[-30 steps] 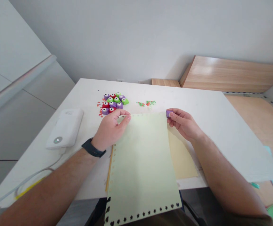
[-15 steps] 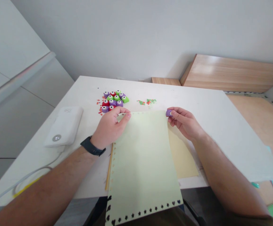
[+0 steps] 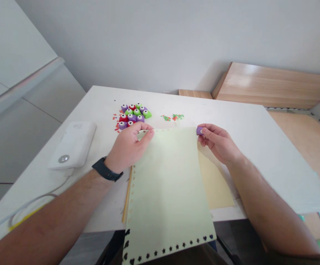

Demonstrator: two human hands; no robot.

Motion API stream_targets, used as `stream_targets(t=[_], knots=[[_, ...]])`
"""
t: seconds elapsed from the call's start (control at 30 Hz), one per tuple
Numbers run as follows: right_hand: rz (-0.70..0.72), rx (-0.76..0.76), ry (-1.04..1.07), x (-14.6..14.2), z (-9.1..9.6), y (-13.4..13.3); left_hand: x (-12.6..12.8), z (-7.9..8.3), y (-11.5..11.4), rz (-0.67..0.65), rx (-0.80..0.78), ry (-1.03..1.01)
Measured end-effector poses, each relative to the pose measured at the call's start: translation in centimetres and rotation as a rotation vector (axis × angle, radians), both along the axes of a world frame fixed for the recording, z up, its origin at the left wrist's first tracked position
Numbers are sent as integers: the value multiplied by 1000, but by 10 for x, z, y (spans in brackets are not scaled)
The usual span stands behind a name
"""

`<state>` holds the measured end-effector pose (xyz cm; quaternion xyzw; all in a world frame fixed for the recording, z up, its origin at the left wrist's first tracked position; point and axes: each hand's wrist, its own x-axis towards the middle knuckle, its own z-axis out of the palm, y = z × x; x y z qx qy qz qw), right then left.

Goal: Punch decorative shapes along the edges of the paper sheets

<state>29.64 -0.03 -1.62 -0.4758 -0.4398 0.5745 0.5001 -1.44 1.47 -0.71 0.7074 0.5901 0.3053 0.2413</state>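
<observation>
A pale green sheet of paper [image 3: 171,184] lies in front of me, its near end reaching past the table edge. Small shapes, hearts and stars among them, are punched along its borders. My left hand [image 3: 132,145] pinches the sheet's far edge near the left corner. Between the thumb and fingers of my right hand [image 3: 216,141] is a purple craft punch [image 3: 199,131], at the sheet's far right corner. Whether the paper sits inside its slot is too small to tell. Several purple, red and green craft punches [image 3: 136,112] stand grouped beyond my left hand.
Red and green paper bits [image 3: 173,117] lie scattered at the back of the white table [image 3: 259,158]. A white power bank [image 3: 74,145] with a cable is on the left. Yellowish paper [image 3: 216,180] lies under the green sheet. Wooden furniture [image 3: 273,84] stands behind on the right.
Both hands keep their holds on the sheet and the purple craft punch. The view has shifted slightly; otherwise hardly anything has moved.
</observation>
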Motion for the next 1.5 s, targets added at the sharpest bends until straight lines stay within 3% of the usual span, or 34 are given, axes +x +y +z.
stream_targets(t=[1.5], knots=[[66,44,-117,2,-1,-3,4,5,-3,10,-61,-23]])
